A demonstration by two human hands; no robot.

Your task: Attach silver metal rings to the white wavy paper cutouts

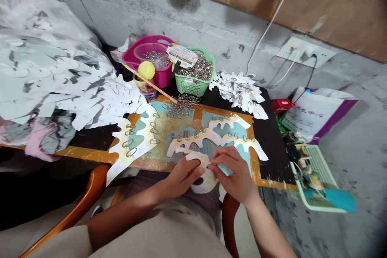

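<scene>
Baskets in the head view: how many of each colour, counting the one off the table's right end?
Pink basket: 1
Green basket: 1
Pale green basket: 1
Total: 3
Neither hand touches a basket: the left hand and right hand both pinch a white cut-out.

paper cutout — matt white | rings — shiny metal | basket — green plastic

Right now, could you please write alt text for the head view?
Left hand and right hand pinch a white cutout at the table edge. Beyond lie ringed cutouts, a green basket of rings and a pink tub.
</scene>
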